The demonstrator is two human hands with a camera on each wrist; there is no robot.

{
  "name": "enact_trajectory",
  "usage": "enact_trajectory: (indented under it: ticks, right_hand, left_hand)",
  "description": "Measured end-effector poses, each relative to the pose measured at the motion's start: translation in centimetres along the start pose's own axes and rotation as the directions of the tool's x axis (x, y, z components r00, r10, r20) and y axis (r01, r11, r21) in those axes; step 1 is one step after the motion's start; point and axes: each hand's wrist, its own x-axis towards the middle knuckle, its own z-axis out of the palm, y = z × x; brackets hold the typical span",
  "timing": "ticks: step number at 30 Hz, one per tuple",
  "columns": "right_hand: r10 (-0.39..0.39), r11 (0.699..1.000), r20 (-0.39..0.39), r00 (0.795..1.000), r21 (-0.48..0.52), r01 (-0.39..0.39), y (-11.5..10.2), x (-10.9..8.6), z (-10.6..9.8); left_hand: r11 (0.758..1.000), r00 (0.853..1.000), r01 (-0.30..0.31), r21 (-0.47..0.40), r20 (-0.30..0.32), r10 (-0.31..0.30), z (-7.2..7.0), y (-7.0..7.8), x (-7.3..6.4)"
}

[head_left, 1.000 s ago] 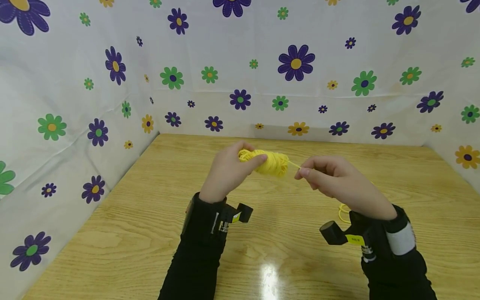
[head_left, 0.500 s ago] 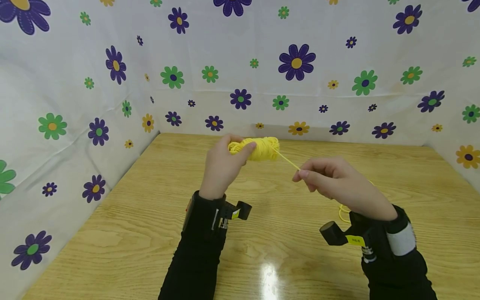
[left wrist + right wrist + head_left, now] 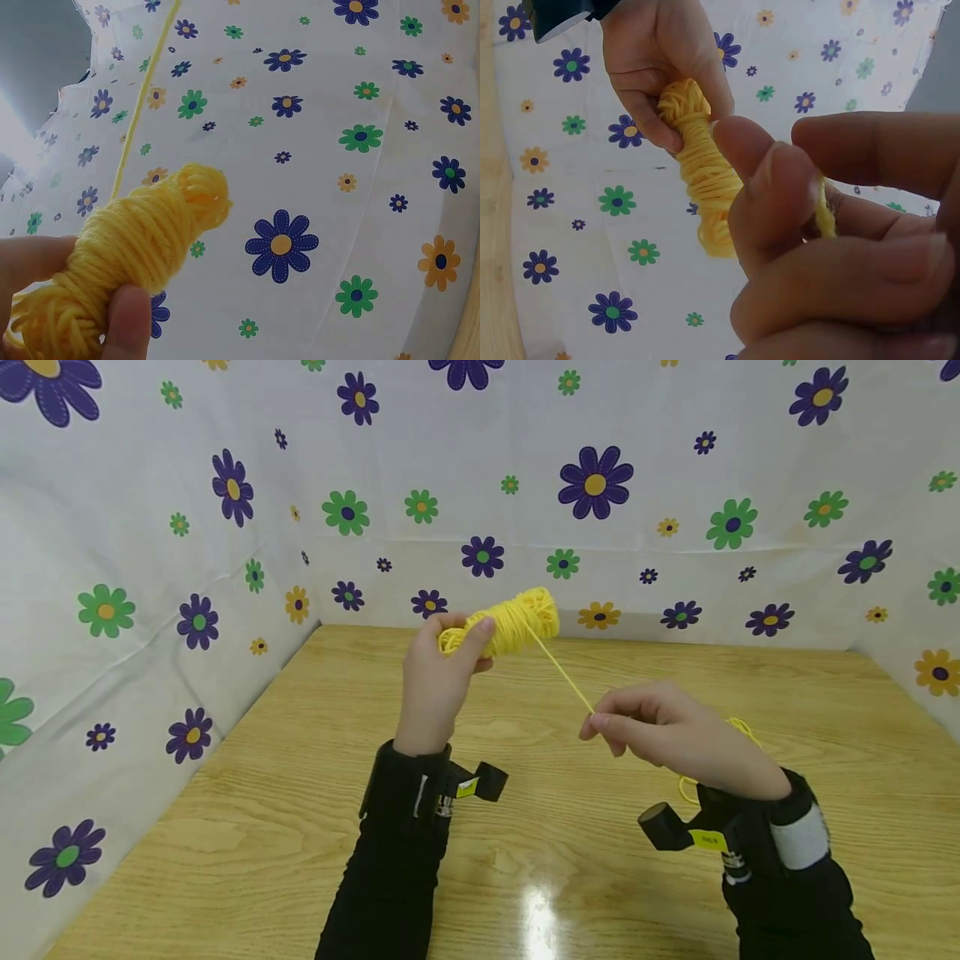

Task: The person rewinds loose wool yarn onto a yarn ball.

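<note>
A bundle of yellow yarn, wound round its middle with loops at both ends, is held up above the table by my left hand. The thumb lies across the near side of the bundle's left end, as the left wrist view also shows with the yarn bundle tilted up to the right. From the bundle a taut strand slants down to my right hand, which pinches it between thumb and fingertips. In the right wrist view a short piece of the strand shows at the pinching fingers.
Loose yellow yarn lies on the wooden table behind the right wrist, partly hidden by it. A white flowered cloth hangs behind and to the left of the table. Each wrist wears a small black camera mount.
My left hand has risen and moved left with the yarn bundle, whose right end now tilts up. The strand between the hands has lengthened. The right hand has dropped slightly.
</note>
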Motion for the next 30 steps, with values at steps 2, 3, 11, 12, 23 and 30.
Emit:
enact_trajectory:
  ticks: [2, 3, 11, 12, 23, 30]
  right_hand:
    - [0.001, 1.000, 0.015, 1.000, -0.004, -0.001, 0.1, 0.1, 0.0]
    - [0.000, 1.000, 0.023, 1.000, -0.007, 0.000, 0.2, 0.1, 0.1]
    - [0.004, 1.000, 0.099, 0.995, -0.025, -0.001, 0.8, 0.6, 0.2]
    - [0.009, 1.000, 0.105, 0.994, -0.024, -0.006, 0.9, 0.6, 0.2]
    - [0.059, 0.997, 0.122, 0.991, -0.051, -0.053, 1.5, 1.1, 0.2]
    - [0.139, 0.990, 0.056, 0.989, 0.020, -0.140, 1.4, 0.7, -0.1]
  left_hand:
    - [0.998, 1.000, 0.001, -0.060, 0.001, -0.001, 0.0, 0.1, 0.0]
    - [0.996, 1.000, 0.004, -0.091, 0.003, -0.004, 0.0, 0.2, 0.0]
    - [0.952, 0.994, 0.055, -0.300, 0.105, -0.024, 0.2, 0.8, -0.3]
    - [0.945, 0.991, 0.066, -0.320, 0.130, -0.025, 0.2, 0.9, -0.4]
    - [0.918, 0.868, 0.214, -0.333, 0.496, -0.023, -0.1, 1.8, -1.0]
    - [0.966, 0.742, 0.165, -0.197, 0.671, 0.011, -0.4, 1.7, -1.1]
